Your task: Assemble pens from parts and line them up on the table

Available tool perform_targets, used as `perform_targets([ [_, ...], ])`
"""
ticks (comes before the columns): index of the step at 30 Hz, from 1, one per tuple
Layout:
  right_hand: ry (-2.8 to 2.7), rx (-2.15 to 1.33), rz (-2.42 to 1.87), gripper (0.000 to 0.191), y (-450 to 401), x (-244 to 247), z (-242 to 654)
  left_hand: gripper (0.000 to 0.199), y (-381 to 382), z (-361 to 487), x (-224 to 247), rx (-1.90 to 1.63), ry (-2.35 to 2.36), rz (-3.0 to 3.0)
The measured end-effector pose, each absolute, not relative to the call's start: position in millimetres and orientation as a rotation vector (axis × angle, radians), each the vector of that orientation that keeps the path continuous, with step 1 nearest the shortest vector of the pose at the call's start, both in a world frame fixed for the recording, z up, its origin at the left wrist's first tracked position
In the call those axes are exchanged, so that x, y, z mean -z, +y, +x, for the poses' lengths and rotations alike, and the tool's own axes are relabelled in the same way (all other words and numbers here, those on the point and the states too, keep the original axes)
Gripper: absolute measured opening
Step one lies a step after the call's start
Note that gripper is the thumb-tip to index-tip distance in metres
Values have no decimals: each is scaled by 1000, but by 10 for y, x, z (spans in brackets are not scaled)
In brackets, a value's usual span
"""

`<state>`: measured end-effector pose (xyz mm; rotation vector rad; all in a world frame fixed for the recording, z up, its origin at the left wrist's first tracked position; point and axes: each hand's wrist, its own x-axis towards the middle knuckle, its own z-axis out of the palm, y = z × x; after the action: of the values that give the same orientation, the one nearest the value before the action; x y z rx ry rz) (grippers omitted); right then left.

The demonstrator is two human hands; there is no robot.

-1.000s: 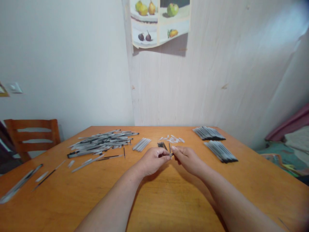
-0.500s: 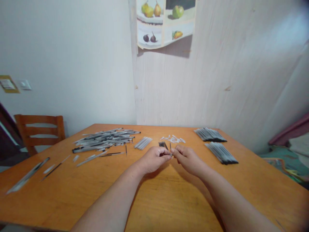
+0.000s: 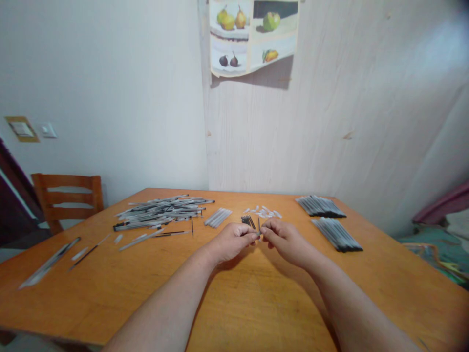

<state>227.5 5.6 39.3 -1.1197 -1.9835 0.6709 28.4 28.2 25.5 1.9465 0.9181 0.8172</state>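
Observation:
My left hand [image 3: 234, 242] and my right hand [image 3: 282, 238] meet over the middle of the table, thumbs and fingers pinched together. Between their fingertips is a thin dark pen refill [image 3: 259, 224], pointing away from me. Its near end is mostly covered by the fingers, so I cannot tell whether a second small part is held there. Just beyond my left fingers lie several short dark refills [image 3: 248, 221] side by side. Behind them several small white plastic pieces [image 3: 264, 212] are scattered. A row of clear pen barrels [image 3: 218, 217] lies left of the dark refills.
A large heap of pens [image 3: 163, 210] covers the back left of the wooden table [image 3: 234, 303]. Loose pens [image 3: 49, 264] and thin refills [image 3: 88, 254] lie at the left. Two neat pen bundles [image 3: 337, 233] rest on the right. A chair [image 3: 69, 198] stands beyond the left edge.
The fingertips have shifted slightly around the dark refill, and more of it shows between them. The camera view has turned a little to the left.

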Motion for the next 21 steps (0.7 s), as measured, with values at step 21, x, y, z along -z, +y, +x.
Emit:
perform_targets([
  [21,-2040,-531,-1136,30,100,-326,2295,37,255,310,-239,-812,918,1865],
])
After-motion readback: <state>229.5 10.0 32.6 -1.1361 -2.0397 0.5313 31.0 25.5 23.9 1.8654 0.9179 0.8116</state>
